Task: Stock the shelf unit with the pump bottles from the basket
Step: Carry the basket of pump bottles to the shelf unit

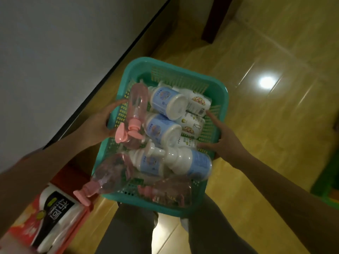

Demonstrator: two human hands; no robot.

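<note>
Looks like room in home: shiny yellow floor tiles, plain white wall, dark wooden furniture leg, pack of paper towels on red shelf.

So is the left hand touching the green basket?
Touching. The head view shows the left hand gripping the basket by its side rim, thumb over the edge, fingers wrapped on the outside.

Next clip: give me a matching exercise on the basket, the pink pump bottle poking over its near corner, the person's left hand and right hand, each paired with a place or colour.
Things:
1. basket
2. pink pump bottle
3. left hand
4. right hand

Descriptions:
A. grips the basket's wall-side rim
B. teal plastic
C. holds the basket's opposite rim, finger pointing inward
D. clear pink, lying down, pump over the edge

Pairs: 1-B, 2-D, 3-A, 4-C
</note>
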